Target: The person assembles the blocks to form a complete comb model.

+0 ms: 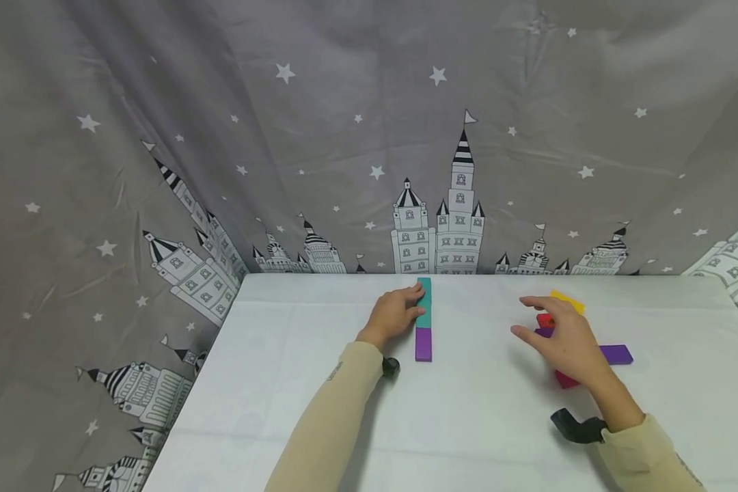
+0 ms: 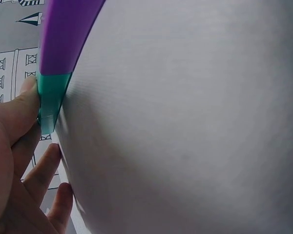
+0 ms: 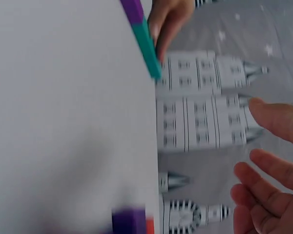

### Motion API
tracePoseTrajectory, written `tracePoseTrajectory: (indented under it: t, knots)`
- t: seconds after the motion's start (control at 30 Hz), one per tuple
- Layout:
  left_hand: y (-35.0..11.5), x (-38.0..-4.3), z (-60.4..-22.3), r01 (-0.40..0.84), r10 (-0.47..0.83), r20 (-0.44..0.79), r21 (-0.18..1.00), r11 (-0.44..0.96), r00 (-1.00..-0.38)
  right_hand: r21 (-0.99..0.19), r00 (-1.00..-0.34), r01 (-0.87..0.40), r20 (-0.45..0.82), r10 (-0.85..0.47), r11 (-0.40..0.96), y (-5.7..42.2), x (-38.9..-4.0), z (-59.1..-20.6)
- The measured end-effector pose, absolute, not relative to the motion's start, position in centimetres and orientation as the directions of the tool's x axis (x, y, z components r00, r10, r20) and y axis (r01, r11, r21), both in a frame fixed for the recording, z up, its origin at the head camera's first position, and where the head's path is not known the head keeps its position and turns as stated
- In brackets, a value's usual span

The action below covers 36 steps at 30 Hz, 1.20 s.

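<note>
On the white table a teal block lies end to end with a purple block, forming one straight strip. My left hand rests at the strip's left side, thumb and forefinger touching the teal block. In the left wrist view, the thumb lies along its edge and the other fingers spread lower down. My right hand hovers over a loose group of blocks, fingers apart and holding nothing. Beneath it show a yellow block, a red block and a purple block, partly covered by the hand.
A dark red block lies under the right wrist. Behind the table's far edge hangs a grey curtain printed with castles and stars. Each wrist wears a black camera, the right one close above the tabletop.
</note>
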<state>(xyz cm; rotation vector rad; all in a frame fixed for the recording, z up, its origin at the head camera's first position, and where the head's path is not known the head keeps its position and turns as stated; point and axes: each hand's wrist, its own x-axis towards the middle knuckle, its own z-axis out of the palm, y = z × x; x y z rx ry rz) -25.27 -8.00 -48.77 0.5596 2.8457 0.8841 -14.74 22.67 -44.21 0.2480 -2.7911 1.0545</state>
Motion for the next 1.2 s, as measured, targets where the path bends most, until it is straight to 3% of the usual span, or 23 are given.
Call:
tracePoseTrajectory:
  t: [0.23,0.63,1.2]
  knots:
    - [-7.9,-25.3,-48.7,0.301,0.367,-0.003,0.567,0.767,-0.930,-0.597,-0.990,-0.114,0.134,-0.041,0.794,26.6,-14.5,-44.6]
    - [-7.8,-25.5,-48.7,0.304,0.369,-0.007,0.551,0.777,-0.930,-0.597,-0.989,-0.095,0.147,-0.008,0.796,31.6,-15.2,-46.5]
    - [-8.1,-25.1,-48.9,0.305,0.371,-0.002,0.565,0.767,-0.929,-0.511,-0.996,-0.043,-0.046,-0.077,0.858,33.7,-15.8,-47.8]
